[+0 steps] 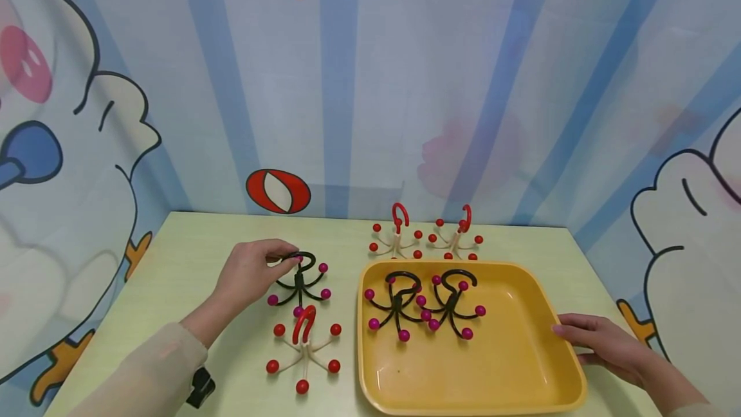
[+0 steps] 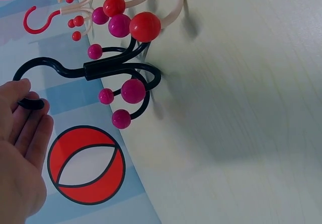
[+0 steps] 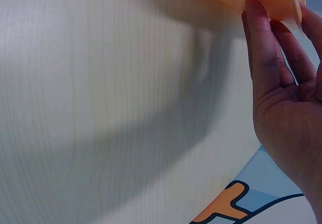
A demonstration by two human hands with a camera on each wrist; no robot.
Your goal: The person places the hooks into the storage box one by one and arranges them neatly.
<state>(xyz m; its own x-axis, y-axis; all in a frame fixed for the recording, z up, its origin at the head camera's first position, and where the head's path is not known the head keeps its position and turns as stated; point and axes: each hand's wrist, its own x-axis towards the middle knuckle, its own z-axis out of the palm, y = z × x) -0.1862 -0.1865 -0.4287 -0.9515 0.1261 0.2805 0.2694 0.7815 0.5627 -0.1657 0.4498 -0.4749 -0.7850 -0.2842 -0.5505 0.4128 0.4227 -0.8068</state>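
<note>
My left hand (image 1: 253, 269) pinches the curved top of a black multi-arm hanging hook (image 1: 299, 280) tipped with magenta balls, left of the tray. In the left wrist view, thumb and fingers meet at the end of that hook's curl. A yellow tray (image 1: 509, 378) has its right rim between the thumb and fingers of my right hand (image 1: 608, 343). Two more black hooks, one (image 1: 397, 302) and another (image 1: 452, 302), stand side by side in the tray's left half. Just in front of the held hook is a white hook with a red top and red balls (image 1: 305, 354).
Behind the tray stand two white hooks with red tops and balls, one (image 1: 397, 237) and another (image 1: 458, 237), their bases partly hidden by its rim. The pale wooden table (image 1: 202, 243) ends at a printed backdrop curtain (image 1: 382, 114).
</note>
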